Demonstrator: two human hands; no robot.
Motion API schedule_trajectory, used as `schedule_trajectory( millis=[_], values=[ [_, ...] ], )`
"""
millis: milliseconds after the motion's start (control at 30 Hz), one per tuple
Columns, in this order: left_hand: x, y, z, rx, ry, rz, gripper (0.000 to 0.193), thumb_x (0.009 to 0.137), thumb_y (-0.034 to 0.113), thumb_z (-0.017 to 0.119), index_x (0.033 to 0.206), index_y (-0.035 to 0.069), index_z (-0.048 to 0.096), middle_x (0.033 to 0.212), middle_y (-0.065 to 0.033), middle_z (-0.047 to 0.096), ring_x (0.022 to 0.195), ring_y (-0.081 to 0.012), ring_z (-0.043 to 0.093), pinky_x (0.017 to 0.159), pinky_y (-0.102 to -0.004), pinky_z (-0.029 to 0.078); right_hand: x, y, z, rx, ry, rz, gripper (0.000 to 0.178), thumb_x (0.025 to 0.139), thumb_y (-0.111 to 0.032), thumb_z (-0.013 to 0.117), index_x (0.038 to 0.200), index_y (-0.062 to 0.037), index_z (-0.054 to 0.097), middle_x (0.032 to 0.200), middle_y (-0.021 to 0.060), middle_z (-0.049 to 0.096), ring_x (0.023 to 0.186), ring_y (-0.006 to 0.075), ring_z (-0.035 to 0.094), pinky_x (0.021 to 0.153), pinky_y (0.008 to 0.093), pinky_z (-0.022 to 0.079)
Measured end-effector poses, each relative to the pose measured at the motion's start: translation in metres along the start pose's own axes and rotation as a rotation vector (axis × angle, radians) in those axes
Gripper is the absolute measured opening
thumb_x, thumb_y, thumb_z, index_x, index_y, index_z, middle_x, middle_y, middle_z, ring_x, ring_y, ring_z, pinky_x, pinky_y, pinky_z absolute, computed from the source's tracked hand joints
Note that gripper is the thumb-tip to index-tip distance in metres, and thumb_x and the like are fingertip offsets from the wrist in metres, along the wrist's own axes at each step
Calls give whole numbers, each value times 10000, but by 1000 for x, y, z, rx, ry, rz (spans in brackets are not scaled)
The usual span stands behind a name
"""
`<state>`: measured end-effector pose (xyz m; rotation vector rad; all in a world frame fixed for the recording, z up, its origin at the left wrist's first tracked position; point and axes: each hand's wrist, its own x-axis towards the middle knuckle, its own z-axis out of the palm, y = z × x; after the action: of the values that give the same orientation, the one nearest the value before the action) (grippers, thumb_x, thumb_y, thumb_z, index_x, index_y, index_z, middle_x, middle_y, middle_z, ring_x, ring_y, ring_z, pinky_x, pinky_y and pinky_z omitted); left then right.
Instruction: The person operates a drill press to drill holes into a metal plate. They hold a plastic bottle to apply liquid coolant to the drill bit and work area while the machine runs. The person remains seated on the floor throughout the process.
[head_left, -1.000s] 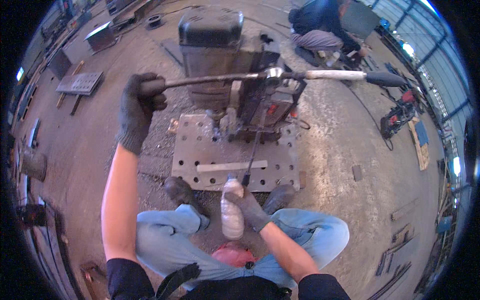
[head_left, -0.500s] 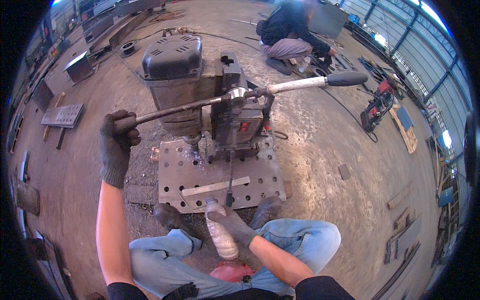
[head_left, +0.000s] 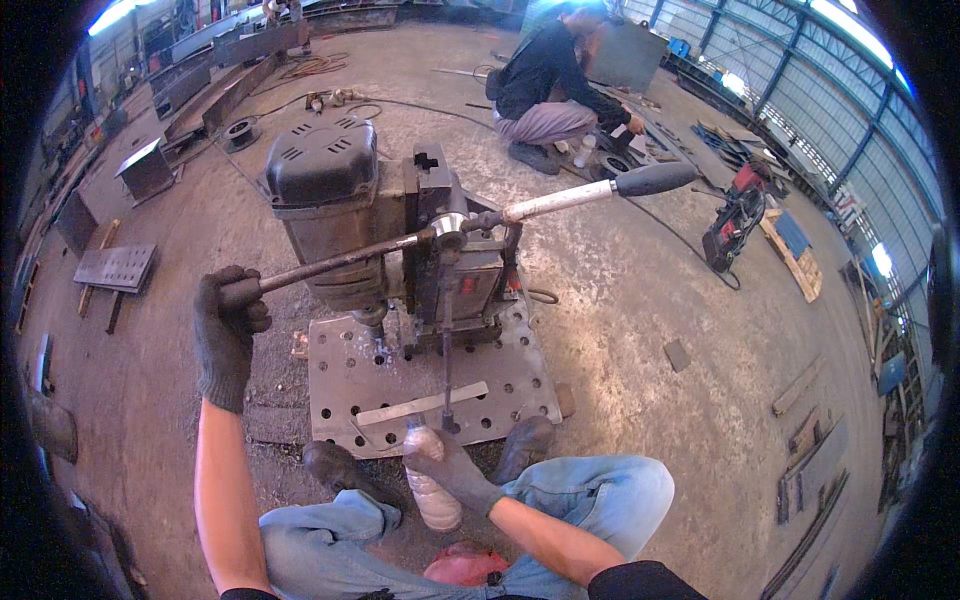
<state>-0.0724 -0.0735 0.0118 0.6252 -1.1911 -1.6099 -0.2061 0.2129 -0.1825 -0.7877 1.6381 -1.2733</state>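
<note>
A black-topped magnetic drill [head_left: 322, 170] stands on a steel plate [head_left: 518, 375] drilled with several holes. My gloved left hand [head_left: 226, 335] is closed round the grip at the left end of its feed lever [head_left: 345, 262]. The lever's other arm [head_left: 560, 200], with a black grip, points right. In my gloved right hand [head_left: 455, 473] is a plastic bottle [head_left: 433, 502], tilted, its top by the plate's near edge. The drill's lower tip [head_left: 381, 347] is over the plate, left of the drill's body. A flat metal strip [head_left: 420, 403] lies across the plate.
Beyond the drill a person [head_left: 550, 95] crouches over parts on the floor. To the right are a red and black machine [head_left: 735, 225] with a cable and a wooden pallet [head_left: 795, 262]. A perforated plate [head_left: 117, 267] lies at left. My boots [head_left: 345, 470] flank the plate's near edge.
The view has tilted up, so the drill and plate appear lower and slightly left. The bottle's top has come a little farther over the plate's near edge. Both hands keep their holds.
</note>
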Motion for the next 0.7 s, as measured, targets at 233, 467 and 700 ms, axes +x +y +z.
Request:
schedule_trajectory(
  millis=[233,467,700],
  values=[
    [2,-2,-4,67,-2,34,352,959,366,485,1058,39,572,942,-64,626,626,-123,514,550,-293,436,-10,-42,-4,-144,0,-12,795,807,-475,733,1332,33,419,1265,193,534,1155,295,546,1003,396,421],
    [0,-2,-5,0,-36,11,482,968,474,466,1129,33,575,1020,-103,645,697,-173,556,625,-319,463,-13,-42,-4,290,-75,169,617,835,-377,725,1262,-3,485,1097,92,603,959,173,598,844,321,502],
    [2,-1,-8,42,-85,-2,472,978,467,445,1157,48,567,1076,-92,647,733,-154,581,635,-308,492,-8,-8,-1,484,-144,477,548,867,-439,687,1189,-16,552,962,47,616,791,131,597,709,295,510]
  ],
)
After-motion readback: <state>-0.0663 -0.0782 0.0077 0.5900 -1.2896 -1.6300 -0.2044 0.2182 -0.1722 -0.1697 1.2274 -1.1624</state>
